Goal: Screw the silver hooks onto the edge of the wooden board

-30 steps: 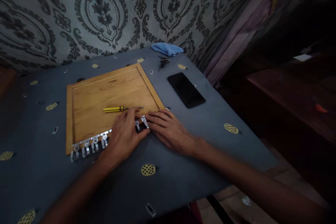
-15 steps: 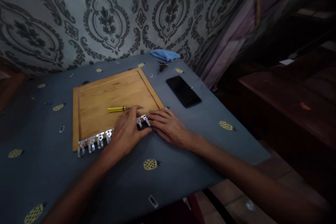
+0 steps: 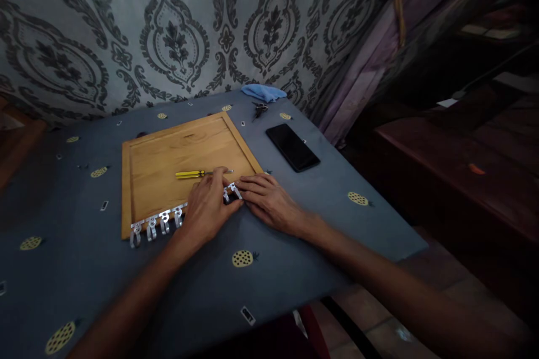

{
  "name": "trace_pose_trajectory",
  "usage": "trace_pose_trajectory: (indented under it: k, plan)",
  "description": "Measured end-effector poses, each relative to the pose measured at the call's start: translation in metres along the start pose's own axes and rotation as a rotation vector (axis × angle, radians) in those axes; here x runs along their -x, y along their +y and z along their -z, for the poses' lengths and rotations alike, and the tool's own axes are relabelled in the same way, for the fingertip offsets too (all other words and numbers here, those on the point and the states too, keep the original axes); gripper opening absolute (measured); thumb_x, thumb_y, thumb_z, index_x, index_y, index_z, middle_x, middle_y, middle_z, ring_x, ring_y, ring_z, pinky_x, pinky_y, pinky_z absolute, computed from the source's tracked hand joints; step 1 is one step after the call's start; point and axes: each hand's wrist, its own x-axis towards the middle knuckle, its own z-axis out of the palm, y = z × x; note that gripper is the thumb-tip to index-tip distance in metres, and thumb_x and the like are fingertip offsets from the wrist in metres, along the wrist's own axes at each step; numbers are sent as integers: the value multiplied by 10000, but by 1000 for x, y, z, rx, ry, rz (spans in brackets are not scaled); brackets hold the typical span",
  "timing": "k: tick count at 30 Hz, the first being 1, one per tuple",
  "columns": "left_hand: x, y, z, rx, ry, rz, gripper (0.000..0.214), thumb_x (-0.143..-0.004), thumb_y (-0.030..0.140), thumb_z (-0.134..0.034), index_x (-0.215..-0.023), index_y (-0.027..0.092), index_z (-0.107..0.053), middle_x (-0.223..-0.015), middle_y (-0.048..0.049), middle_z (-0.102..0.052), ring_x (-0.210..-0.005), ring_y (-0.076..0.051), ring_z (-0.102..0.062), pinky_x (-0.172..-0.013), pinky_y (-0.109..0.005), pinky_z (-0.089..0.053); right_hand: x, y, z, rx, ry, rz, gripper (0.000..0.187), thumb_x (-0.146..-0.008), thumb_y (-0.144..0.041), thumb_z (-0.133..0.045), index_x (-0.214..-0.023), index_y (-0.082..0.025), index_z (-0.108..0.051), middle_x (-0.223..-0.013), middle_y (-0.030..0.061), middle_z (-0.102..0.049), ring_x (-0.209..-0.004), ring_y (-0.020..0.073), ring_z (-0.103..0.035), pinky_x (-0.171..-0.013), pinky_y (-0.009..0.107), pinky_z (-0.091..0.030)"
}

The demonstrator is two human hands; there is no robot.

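Note:
A metal hook rail (image 3: 165,216) with several curved hooks lies along the near edge of a framed wooden board (image 3: 164,157). My left hand (image 3: 204,210) is closed over the middle of the rail, thumb on the near side, hiding part of it. At the rail's right end, beside the board's near right corner, my right hand (image 3: 273,202) lies with its fingers stretched out, touching the end. A screwdriver (image 3: 189,174) with a yellow handle rests on the board just beyond my left hand, its tip pointing right.
To the right of the board lies a black smartphone (image 3: 292,147). A blue cloth (image 3: 264,92) and a small dark object (image 3: 260,109), possibly keys, lie at the back. The table (image 3: 168,303) has a blue-grey pineapple-print cover and meets a patterned wall (image 3: 227,11).
The view has shifted slightly, so the board and table sit a little differently. Both hands keep nearly the same place on the rail.

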Motion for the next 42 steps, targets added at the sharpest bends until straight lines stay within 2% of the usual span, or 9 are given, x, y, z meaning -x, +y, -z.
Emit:
trace_pose_trajectory:
  k: [7,12,18,26,29,32,36,39,42]
  plan:
    - [0,1,0,15,6,1,563,-835,216,-771,-1315,204,-478,-1119,-83,-749,-1108,-325,-693,-962,-498,-533,0,1,-5,18,12,-4,318,-1015,-153,-559,-1293,-179,-709,-1414,121,-706,-1342,269,-613,-1121,540,-476]
    - [0,2,2,23,-11,20,562,-828,198,-777,-1308,209,-486,-1111,-69,-746,-1123,-325,-695,-956,-484,-534,0,0,-5,15,0,-23,334,-1019,-148,-547,-1312,-200,-698,-1429,108,-697,-1360,264,-603,-1129,544,-471]
    - [1,5,1,27,-1,-7,585,-835,187,-783,-1334,218,-479,-1169,-81,-749,-1155,-325,-691,-974,-488,-535,1,0,-6,15,21,-5,301,-1019,-144,-555,-1283,-129,-698,-1425,142,-695,-1349,280,-607,-1153,541,-458]
    - [-2,4,-3,55,12,23,581,-824,195,-806,-1312,224,-493,-1149,-67,-761,-1160,-313,-690,-1000,-478,-528,1,-1,-3,-1,6,-19,310,-1034,-156,-524,-1286,-178,-703,-1429,114,-698,-1375,280,-593,-1169,543,-454]
    - [-1,2,-6,64,47,11,583,-815,207,-810,-1305,237,-495,-1126,-59,-760,-1165,-315,-691,-1002,-483,-525,2,-2,-2,-24,40,-16,323,-1041,-151,-505,-1300,-183,-696,-1404,102,-716,-1373,274,-602,-1177,533,-459]
    - [0,0,-7,73,59,1,603,-793,198,-823,-1297,242,-496,-1124,-53,-759,-1153,-312,-693,-995,-484,-523,6,-2,-3,-63,143,-28,343,-1042,-149,-501,-1337,-186,-673,-1386,110,-723,-1347,254,-628,-1141,511,-503]
    - [0,0,-6,85,36,23,615,-772,185,-843,-1283,243,-506,-1121,-43,-759,-1116,-312,-699,-975,-489,-526,10,0,-3,-106,299,-59,275,-1017,-138,-527,-1200,-206,-720,-1196,99,-788,-1191,243,-705,-1027,485,-567]
    - [0,-1,-5,80,41,19,620,-767,180,-847,-1285,246,-513,-1135,-42,-761,-1108,-317,-699,-961,-495,-528,10,0,-1,-119,311,-49,236,-994,-107,-531,-1070,-205,-731,-1021,73,-803,-1093,236,-723,-983,467,-568]
    - [1,-2,-7,75,52,22,624,-755,184,-856,-1276,253,-519,-1135,-37,-764,-1096,-316,-703,-961,-500,-529,9,-2,1,-127,315,-37,224,-985,-90,-532,-1031,-198,-724,-954,65,-792,-1060,231,-720,-960,448,-570]
